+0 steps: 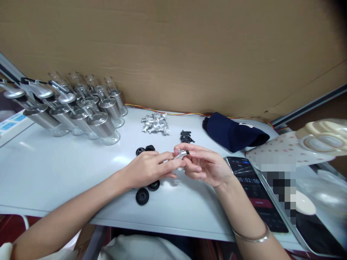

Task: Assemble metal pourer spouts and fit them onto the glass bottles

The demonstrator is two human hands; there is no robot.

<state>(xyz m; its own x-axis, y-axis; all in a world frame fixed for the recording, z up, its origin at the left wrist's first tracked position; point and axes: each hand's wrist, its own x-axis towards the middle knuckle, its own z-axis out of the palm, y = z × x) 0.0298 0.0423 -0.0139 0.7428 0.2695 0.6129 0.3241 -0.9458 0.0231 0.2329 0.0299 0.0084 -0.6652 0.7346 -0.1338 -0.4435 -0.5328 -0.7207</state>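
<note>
My left hand (pixel 145 168) grips a silver pourer spout (pixel 180 155) from the left, above the middle of the table. Closed around its other end are the thumb and fingers of my right hand (pixel 207 164), where a small black piece (pixel 186 153) shows at the tip. Whether that black piece is fixed to the spout I cannot tell. Black round stoppers (pixel 142 196) lie under and around my left hand, partly covered by it. Behind the hands are a pile of silver spouts (pixel 155 123) and a small heap of black flaps (pixel 186 137).
Glass bottles with steel sleeves (pixel 101 124) stand at the left, some topped with pourers. To the right are a navy cap (pixel 234 131), a phone showing a timer (pixel 256 191), another phone (pixel 320 234) and a dotted cup (pixel 279 150). A cardboard wall (pixel 173 54) closes the back.
</note>
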